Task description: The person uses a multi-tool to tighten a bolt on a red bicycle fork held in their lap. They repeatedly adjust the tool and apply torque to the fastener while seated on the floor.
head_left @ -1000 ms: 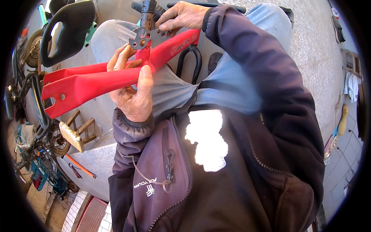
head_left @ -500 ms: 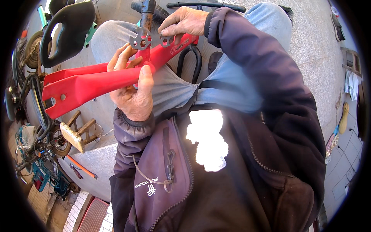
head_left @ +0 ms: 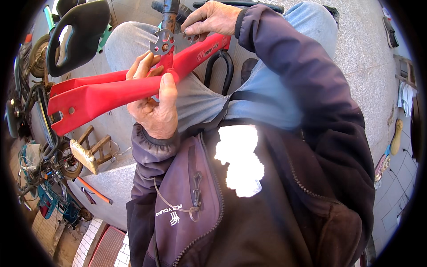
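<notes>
Yr R hand (head_left: 216, 18) pinches the flat spanner (head_left: 181, 42) by its right end; long axis runs L from there, over the red frame (head_left: 100, 100), its far end nr yr L hand (head_left: 153, 109), which grips the frame. Spanner: thin grey metal w/ holes, notched edge.

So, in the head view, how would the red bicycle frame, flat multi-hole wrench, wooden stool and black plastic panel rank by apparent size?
Largest to smallest:
1. Red bicycle frame
2. Black plastic panel
3. Wooden stool
4. Flat multi-hole wrench, partly covered by the right fingers
</notes>
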The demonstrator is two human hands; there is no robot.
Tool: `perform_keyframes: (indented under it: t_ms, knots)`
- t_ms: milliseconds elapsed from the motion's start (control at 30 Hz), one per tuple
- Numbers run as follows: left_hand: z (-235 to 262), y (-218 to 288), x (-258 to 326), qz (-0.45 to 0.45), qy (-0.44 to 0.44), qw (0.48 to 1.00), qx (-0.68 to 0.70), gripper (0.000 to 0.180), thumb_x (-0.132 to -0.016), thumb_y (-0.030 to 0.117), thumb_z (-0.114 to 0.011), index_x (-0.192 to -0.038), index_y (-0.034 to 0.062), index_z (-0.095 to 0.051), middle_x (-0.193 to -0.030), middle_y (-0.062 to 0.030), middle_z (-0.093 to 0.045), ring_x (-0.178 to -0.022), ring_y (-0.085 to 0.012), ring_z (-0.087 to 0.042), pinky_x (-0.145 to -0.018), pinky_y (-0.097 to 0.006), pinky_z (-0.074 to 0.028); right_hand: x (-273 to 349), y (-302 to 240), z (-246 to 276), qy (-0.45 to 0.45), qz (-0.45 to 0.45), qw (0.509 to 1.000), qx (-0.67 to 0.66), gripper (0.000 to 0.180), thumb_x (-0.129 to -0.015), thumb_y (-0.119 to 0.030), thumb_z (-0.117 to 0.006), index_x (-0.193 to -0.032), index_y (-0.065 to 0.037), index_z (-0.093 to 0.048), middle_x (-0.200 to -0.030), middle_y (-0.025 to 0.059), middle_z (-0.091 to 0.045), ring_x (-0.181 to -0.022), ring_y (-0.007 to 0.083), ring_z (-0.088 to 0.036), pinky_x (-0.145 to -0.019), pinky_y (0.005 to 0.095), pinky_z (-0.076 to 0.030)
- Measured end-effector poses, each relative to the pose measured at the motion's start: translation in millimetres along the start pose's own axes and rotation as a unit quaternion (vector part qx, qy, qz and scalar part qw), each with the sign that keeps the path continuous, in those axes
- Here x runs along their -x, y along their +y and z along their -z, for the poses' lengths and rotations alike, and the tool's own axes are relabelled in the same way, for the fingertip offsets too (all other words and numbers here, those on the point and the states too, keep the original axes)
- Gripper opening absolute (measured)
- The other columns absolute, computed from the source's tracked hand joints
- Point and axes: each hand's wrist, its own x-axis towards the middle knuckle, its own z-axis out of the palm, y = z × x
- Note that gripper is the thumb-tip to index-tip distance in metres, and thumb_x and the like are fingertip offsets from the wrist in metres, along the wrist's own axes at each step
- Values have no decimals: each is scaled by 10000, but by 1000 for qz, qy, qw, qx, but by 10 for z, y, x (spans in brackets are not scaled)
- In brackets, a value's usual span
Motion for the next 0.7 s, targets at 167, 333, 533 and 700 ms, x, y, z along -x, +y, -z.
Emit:
perform_keyframes:
  t_ms: [167, 333, 533, 700]
  knots:
    - [-7, 11, 8, 12, 5, 1000, 1, 433, -818, 52, -610, -1222, -79, -528, -1261, -177, -478, -1074, -259, -570, -916, -363, -486, -40, -35, 11, 17, 8, 999, -29, 179, -841, -149, -657, -970, -28, -686, -803, 61, -659, -724, 124, -610, -679, 275, -498]
    - [-16, -3, 5, 7, 9, 1000, 15, 435, -820, 60, -609, -1221, -87, -528, -1256, -186, -478, -1070, -255, -570, -932, -375, -479, -65, 47, -9, -1, -4, 1000, -12, 252, -895, -194, -645, -1100, -53, -686, -859, 55, -678, -687, 104, -610, -652, 245, -531]
    - [-10, -29, 3, 4, 11, 1000, 16, 455, -817, 93, -629, -1221, -91, -531, -1255, -189, -479, -1070, -255, -566, -937, -375, -476, 20, 3, -69, 15, -17, 1000, -3, 267, -907, -201, -630, -1123, -49, -673, -878, 60, -681, -671, 101, -605, -623, 232, -526]
    - [-15, -32, 4, 5, 12, 1000, 23, 475, -813, 122, -646, -1225, -87, -532, -1262, -194, -475, -1070, -256, -565, -935, -372, -476, 85, 7, -98, 25, 7, 999, 24, 276, -912, -214, -622, -1137, -62, -669, -916, 72, -692, -681, 107, -603, -617, 234, -527]
